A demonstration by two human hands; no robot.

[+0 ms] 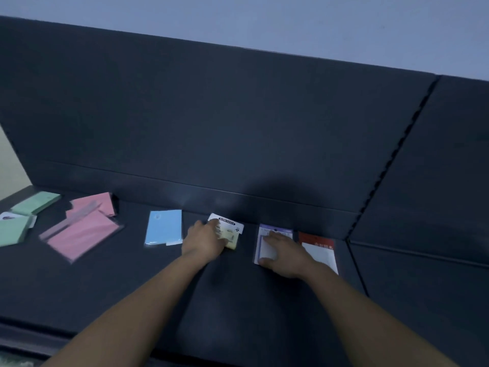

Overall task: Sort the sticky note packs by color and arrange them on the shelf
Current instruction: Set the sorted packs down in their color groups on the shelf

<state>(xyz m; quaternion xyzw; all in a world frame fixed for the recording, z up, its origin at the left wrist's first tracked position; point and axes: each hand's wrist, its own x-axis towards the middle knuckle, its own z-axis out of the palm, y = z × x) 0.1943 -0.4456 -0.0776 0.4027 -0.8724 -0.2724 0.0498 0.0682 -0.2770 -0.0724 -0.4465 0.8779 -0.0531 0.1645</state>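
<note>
Sticky note packs lie in a row along the back of a dark shelf [132, 282], close to its upright rear panel [238, 115]. From the left of the view: two green packs [16, 229], overlapping at the far left end; two pink packs [84, 231] in clear wrappers, one partly over the other and skewed; a single blue pack [164, 227], lying flat and apart from its neighbours; a yellow pack [230, 233] with a white header card; a purple-edged pack [267, 242]; and a pack with a red header [316, 241] just beside it.

Left hand [206, 241] rests palm-down on the yellow pack, fingers curled over its near left part; whether they grip it or only press it cannot be told. Right hand [284, 256] lies flat on the purple-edged pack, fingers extended and spread, thumb at the near left corner, pressing rather than grasping. The heel of that hand overlaps the left edge of the red-headed pack. Both forearms reach in from the lower edge of the view.
</note>
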